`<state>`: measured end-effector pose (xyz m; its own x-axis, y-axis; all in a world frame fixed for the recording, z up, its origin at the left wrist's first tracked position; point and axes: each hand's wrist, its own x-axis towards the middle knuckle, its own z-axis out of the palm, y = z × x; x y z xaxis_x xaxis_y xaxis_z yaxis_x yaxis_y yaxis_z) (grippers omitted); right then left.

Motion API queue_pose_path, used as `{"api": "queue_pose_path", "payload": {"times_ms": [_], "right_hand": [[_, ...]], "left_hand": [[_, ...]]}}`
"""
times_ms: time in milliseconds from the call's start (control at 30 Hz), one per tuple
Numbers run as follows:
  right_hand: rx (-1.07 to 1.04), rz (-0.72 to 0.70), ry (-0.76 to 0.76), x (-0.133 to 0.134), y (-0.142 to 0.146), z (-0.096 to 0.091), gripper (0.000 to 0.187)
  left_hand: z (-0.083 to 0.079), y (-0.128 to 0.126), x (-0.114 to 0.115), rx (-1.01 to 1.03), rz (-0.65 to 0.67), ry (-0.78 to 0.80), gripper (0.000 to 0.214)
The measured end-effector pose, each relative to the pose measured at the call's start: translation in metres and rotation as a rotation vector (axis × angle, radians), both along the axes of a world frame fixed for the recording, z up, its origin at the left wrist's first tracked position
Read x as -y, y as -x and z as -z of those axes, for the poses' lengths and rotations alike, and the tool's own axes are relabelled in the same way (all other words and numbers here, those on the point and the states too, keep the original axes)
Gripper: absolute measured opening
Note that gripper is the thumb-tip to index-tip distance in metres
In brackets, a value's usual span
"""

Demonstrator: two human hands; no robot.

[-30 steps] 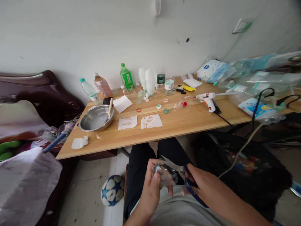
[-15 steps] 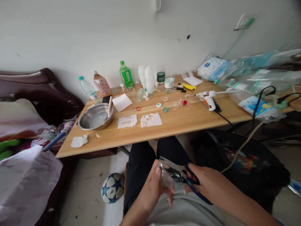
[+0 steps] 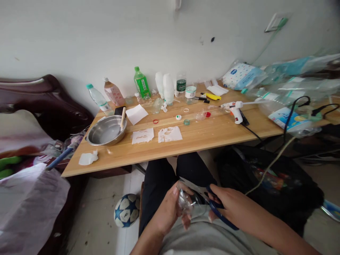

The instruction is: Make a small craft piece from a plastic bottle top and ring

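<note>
Over my lap, my left hand [image 3: 167, 209] is closed round a piece of clear plastic bottle [image 3: 187, 202]. My right hand [image 3: 230, 208] grips blue-handled scissors [image 3: 209, 200], and their blades lie against the clear plastic. Both hands sit low in the view, in front of the wooden table [image 3: 207, 136] and above my black trousers.
The table holds a steel bowl [image 3: 106, 131] with a brush in it, paper scraps, bottle caps, a green bottle [image 3: 141, 83], other bottles and a white glue gun [image 3: 236, 110] with a black cord. A ball [image 3: 126, 214] lies on the floor. A black bag sits at right.
The scissor blades have shifted slightly on the plastic while my left hand turns the piece. The view has dipped a little; the table's contents have not moved.
</note>
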<state>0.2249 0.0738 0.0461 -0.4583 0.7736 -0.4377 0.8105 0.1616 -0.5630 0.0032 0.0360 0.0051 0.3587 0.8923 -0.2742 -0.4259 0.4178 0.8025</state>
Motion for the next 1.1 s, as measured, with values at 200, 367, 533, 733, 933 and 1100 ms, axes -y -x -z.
{"api": "queue_pose_path", "payload": {"times_ms": [200,367,533,733,933,1100], "right_hand": [[0.066,0.045,-0.077,0.001,0.007,-0.004,0.024],[0.076,0.121,-0.138,0.004,0.010,0.005,0.031],[0.064,0.140,-0.164,0.006,0.011,0.008,0.031],[0.051,0.120,-0.177,0.008,0.009,0.004,0.025],[-0.020,0.112,-0.097,0.009,0.004,0.013,0.019],[-0.045,0.092,-0.068,0.007,0.005,0.013,0.020]], "left_hand": [[0.003,0.011,-0.008,0.039,0.013,0.025,0.066],[0.001,0.009,-0.009,0.112,-0.166,-0.068,0.060],[0.005,0.004,-0.004,0.120,-0.209,-0.239,0.051],[0.008,-0.001,-0.003,0.107,-0.264,-0.289,0.045],[0.007,0.003,-0.002,0.041,-0.226,-0.314,0.044],[0.005,0.004,-0.001,0.017,-0.205,-0.328,0.040]]}}
